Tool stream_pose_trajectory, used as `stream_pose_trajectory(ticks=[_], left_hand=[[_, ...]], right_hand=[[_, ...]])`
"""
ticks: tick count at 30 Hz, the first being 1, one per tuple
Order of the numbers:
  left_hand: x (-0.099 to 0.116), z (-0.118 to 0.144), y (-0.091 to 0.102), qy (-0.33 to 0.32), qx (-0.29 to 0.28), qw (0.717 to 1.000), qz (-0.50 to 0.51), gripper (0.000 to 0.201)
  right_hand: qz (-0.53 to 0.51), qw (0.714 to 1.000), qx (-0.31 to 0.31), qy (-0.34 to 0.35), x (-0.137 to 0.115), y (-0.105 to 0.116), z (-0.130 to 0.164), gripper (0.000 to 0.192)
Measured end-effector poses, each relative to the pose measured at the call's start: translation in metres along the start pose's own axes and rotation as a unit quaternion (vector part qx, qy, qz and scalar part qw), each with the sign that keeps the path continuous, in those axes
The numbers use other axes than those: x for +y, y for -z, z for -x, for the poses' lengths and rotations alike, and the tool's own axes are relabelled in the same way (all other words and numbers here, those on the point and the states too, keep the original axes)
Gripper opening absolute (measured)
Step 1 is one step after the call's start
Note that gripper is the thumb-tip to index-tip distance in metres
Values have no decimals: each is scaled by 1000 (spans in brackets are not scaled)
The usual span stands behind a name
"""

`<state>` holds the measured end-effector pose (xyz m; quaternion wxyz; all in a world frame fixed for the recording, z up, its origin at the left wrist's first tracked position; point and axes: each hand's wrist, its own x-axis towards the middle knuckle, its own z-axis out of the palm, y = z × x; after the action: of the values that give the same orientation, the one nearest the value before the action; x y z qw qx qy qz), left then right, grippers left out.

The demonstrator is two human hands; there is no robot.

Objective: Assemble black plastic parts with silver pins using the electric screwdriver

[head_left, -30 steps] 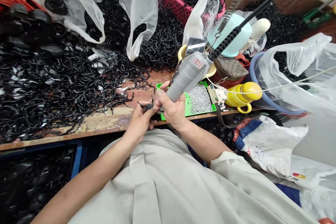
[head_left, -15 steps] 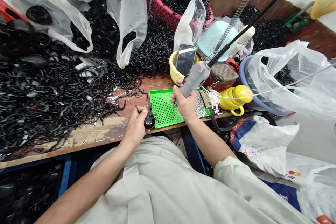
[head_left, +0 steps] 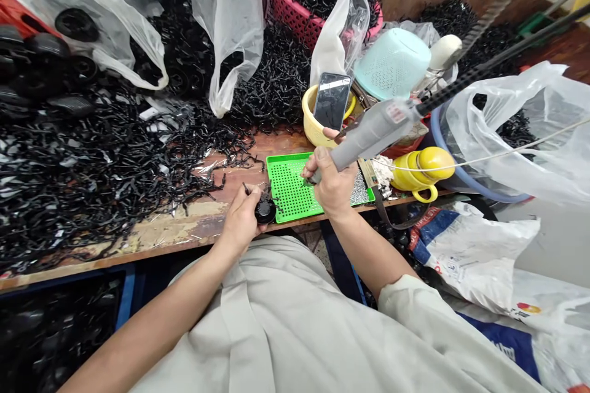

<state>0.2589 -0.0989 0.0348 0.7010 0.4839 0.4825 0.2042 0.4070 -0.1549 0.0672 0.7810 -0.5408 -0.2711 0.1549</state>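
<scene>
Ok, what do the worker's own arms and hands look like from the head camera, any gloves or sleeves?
No gloves: both the left hand and the right hand are bare, with no rings or watch visible. The forearms are uncovered too. A pale grey-beige short sleeve with a turned cuff ends near the right elbow, part of a loose garment of the same cloth across the front.

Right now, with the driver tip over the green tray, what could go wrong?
1. The left hand holds the black round part at the bench edge; a slip could drop it.
2. The grey screwdriver in the right hand trails a cord beside the phone propped in the yellow cup; a snag might topple it.
</scene>
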Motion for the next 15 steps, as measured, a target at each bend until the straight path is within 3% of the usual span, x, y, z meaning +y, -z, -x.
stream_pose_trajectory(ticks=[7, 15], left_hand=[[-4, -1, 2, -28, -8, 999, -16, 27], [-10, 0, 8, -51, -33, 998, -24, 23]], right_hand=[[-76, 992, -67, -75, -12, -40, 14, 42], [-83, 987, -102, -93, 9, -47, 16, 36]])
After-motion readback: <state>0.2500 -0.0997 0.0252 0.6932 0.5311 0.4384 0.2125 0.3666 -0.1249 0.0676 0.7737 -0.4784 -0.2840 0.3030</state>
